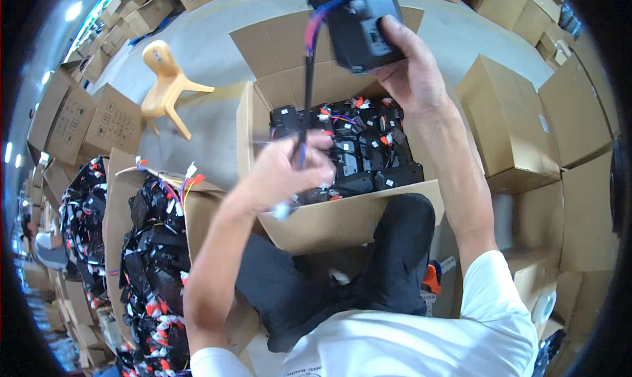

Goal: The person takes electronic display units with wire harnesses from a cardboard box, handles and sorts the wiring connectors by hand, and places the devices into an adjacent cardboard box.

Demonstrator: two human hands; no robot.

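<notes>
Black module [359, 25] held up above open carton [342, 222] | right hand [411, 74] clamped on its body | left hand [289, 169] pinching its cable [307, 80] | advice: keep cable taut, avoid snagging carton's wires.

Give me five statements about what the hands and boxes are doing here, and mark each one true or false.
1. The right hand holds a black module up above the open cardboard box. True.
2. The left hand lies flat and empty on the floor. False: its fingers pinch the cable that hangs from the module.
3. The open box in front of the person is empty. False: it holds many black modules with red and white connectors.
4. A yellow plastic stool lies tipped over on the floor beyond the boxes. True.
5. The box at the person's left is sealed. False: it is open and heaped with black wired parts.
</notes>
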